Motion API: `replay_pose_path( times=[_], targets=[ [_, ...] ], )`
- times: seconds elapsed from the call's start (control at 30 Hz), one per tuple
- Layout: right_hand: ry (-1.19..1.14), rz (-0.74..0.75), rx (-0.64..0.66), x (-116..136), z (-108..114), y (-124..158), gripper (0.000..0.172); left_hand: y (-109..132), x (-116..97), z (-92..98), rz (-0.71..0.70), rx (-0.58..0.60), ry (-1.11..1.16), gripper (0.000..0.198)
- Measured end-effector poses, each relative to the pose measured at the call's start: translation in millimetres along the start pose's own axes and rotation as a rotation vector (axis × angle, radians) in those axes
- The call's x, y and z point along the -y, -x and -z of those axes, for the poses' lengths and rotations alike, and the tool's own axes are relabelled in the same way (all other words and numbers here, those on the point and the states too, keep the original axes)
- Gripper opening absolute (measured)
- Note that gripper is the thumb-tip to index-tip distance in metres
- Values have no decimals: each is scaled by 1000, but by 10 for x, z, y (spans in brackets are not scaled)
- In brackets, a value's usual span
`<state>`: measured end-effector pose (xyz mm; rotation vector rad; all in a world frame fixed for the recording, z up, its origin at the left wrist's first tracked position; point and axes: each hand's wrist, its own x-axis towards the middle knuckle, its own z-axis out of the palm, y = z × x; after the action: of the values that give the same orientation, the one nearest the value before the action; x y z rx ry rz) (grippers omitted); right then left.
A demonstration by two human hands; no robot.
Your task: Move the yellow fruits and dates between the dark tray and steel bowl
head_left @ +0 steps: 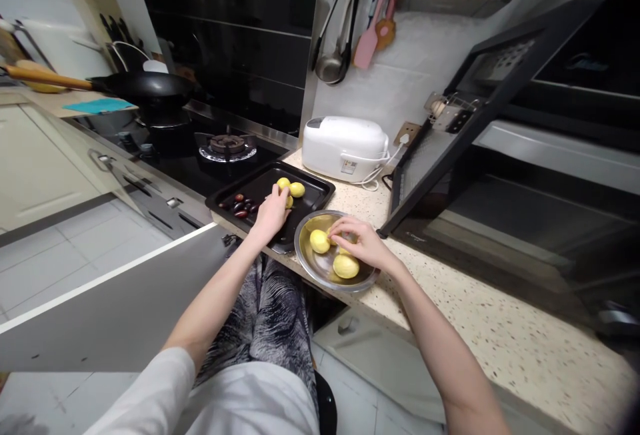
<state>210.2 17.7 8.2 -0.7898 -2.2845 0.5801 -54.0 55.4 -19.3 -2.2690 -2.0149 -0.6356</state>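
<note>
On the black baking tray point(313, 191), my left hand point(273, 213) is closed over a yellow oval piece of produce point(289, 202), partly covered by the fingers. Two more yellow ovals point(297, 189) lie just beyond my fingertips. Several small, dark red-brown oval pieces point(241, 214) lie left of this hand. My right hand point(364, 243) reaches into a metal bowl point(306, 263), its fingers curled at another, mostly hidden yellow piece point(333, 239). A yellow oval point(320, 241) sits left of those fingers, and a larger one point(346, 265) below them. Whether they are lemons or peeled potatoes I cannot tell.
Behind the tray is a gas burner point(227, 147), with a wok point(145, 88) farther left. A white appliance point(345, 145) with a cord stands near the wall. An oven point(500, 221) occupies the right. A cabinet door point(130, 301) stands open at left.
</note>
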Motion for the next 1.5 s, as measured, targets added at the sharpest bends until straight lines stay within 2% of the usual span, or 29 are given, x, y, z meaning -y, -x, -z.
replay_pose_path(
  times=[0.17, 0.3, 0.43, 0.57, 0.7, 0.8, 0.9, 1.0, 1.2, 1.37, 1.5],
  targets=[
    [-17, -6, -14, 10, 9, -1, 17, -33, -6, -1, -9, 22, 11, 43],
    [-32, -16, -19, 13, 10, -4, 19, -21, 10, -28, -27, -16, 12, 38],
    [-31, -14, -35, 2, 5, -1, 19, 19, 24, -38, -18, -49, 66, 41],
    [-29, -12, -48, -11, 1, 5, 18, 58, 13, 2, 0, -141, 245, 41],
    [-21, -10, -69, -16, 0, 10, 17, 202, -93, 160, -105, -236, 565, 34],
    [-10, -6, -86, -20, 1, 10, 16, 418, -249, 329, -243, -175, 668, 29],
    [-8, 4, -92, -24, 2, 7, 14, 629, -414, 431, -334, -34, 588, 28],
    [-10, 13, -86, -24, 5, 5, 13, 744, -521, 425, -384, 78, 498, 33],
    [-3, 11, -60, -22, 5, 11, 13, 744, -593, 387, -427, 192, 434, 26],
    [-8, 16, -58, -16, 8, 2, 13, 727, -632, 434, -384, 233, 377, 27],
    [-2, 20, -49, -14, 11, -5, 13, 712, -657, 423, -342, 265, 361, 22]
  ],
)
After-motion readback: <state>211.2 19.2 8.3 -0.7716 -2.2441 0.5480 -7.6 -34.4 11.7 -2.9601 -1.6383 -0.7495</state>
